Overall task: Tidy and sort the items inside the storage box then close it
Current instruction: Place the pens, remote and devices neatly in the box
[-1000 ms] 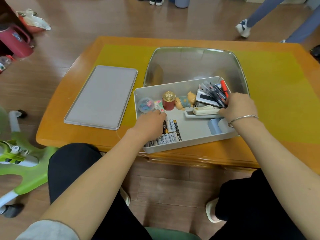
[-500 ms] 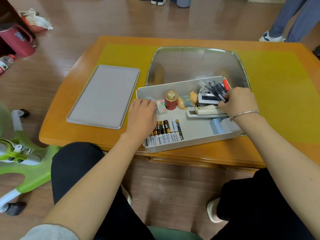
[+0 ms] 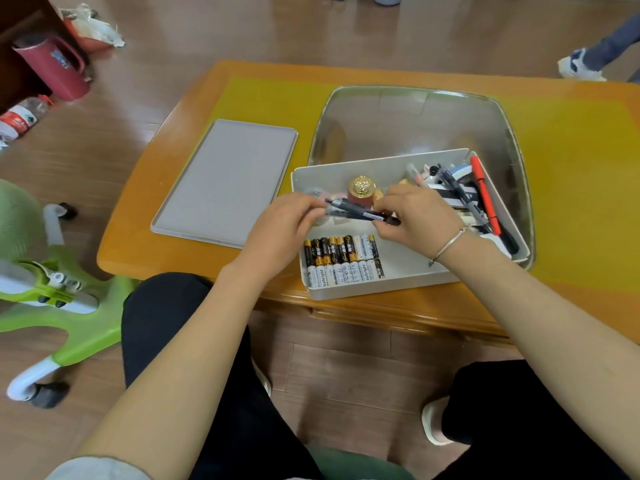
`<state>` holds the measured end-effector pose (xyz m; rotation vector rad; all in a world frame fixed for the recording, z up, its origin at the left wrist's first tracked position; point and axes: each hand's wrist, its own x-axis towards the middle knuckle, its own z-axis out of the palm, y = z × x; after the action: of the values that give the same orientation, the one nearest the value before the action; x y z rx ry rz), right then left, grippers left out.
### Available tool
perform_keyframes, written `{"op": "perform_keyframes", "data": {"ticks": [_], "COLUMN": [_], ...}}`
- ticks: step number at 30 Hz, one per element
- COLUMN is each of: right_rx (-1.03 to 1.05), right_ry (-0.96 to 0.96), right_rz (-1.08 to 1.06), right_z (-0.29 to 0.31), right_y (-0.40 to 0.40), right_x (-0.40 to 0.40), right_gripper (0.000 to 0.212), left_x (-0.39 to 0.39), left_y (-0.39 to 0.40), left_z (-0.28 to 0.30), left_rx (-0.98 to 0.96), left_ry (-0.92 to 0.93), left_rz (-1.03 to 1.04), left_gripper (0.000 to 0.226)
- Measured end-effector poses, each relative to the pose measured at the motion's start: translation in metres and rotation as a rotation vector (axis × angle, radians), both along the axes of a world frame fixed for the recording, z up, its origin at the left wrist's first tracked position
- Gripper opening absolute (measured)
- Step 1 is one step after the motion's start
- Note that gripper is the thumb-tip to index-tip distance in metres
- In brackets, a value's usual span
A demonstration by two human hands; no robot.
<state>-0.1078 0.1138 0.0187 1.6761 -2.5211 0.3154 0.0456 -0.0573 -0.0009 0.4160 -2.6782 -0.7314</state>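
The storage box (image 3: 398, 285) is grey and open, and it stands at the near edge of the wooden table (image 3: 145, 244), partly on a shiny metal tray (image 3: 398, 112). Over the middle of the box both hands hold some dark pens (image 3: 360, 213) together. The left hand (image 3: 284, 230) has its fingers curled round the left end of the pens, and the right hand (image 3: 415, 220) pinches the right end between thumb and fingers; a thin bracelet is on that wrist. Just below the fingers, on the box floor, two neat rows of batteries (image 3: 343, 259) lie side by side in the near left corner. Just behind the fingers stands a small red jar with a gold lid (image 3: 361, 189). To the right of the right hand, more pens and a red marker (image 3: 485, 199) lie in a loose heap against the right wall of the box. Well to the left of the left hand, the grey lid (image 3: 225, 181) lies flat on the table, apart from the box.
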Motion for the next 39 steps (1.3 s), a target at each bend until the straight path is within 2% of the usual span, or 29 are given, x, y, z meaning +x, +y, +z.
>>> {"op": "perform_keyframes", "data": {"ticks": [2, 6, 11, 17, 26, 39], "right_rx": [-0.019, -0.046, 0.188, 0.301, 0.417, 0.432], "right_ry": [-0.034, -0.059, -0.086, -0.139, -0.151, -0.176], "right_rz": [0.023, -0.011, 0.039, -0.016, -0.061, -0.113], "right_z": [-0.003, -0.003, -0.025, -0.038, -0.045, -0.049], "right_y": [-0.007, -0.012, -0.028, -0.050, -0.054, -0.057], "right_x": [0.001, 0.000, -0.003, -0.007, -0.008, -0.011], "right_gripper": [0.018, 0.032, 0.025, 0.012, 0.025, 0.018], "left_x": [0.009, 0.029, 0.039, 0.033, 0.028, 0.024], "left_y": [-0.007, -0.027, -0.043, -0.038, -0.033, -0.028], "left_z": [0.001, 0.008, 0.012, 0.007, 0.001, -0.003], "left_rx": [0.033, 0.079, 0.103, 0.129, 0.134, 0.146], "left_ry": [0.005, 0.107, 0.221, 0.206, 0.183, 0.189], "left_rz": [0.024, 0.212, 0.368, 0.379, 0.382, 0.381], "left_gripper": [0.022, 0.020, 0.023, 0.022, 0.023, 0.021]}}
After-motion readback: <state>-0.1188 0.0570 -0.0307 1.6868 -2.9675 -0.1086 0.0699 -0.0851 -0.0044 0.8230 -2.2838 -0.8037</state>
